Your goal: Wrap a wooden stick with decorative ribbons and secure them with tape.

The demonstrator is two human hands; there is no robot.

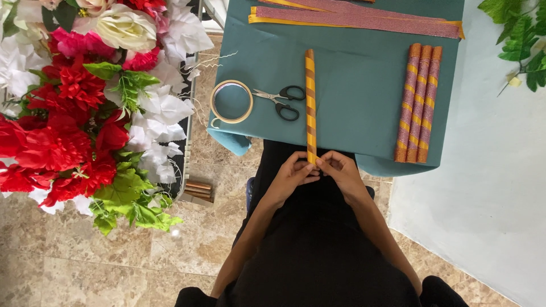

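Note:
A long stick [310, 102] wrapped in yellow and brown spiral bands lies lengthwise on the teal cloth [352, 68], its near end over the cloth's front edge. My left hand [293, 173] and my right hand [335, 169] both pinch that near end from either side, fingertips meeting on it. Three finished sticks [419, 102] wrapped in pink glitter and yellow bands lie side by side to the right.
Black-handled scissors [281, 101] and a roll of tape [231, 102] sit left of the stick. Pink and yellow ribbon strips [352, 17] lie across the far edge. A big arrangement of red, white and pink flowers [91, 96] stands at left. Green leaves [520, 40] hang at right.

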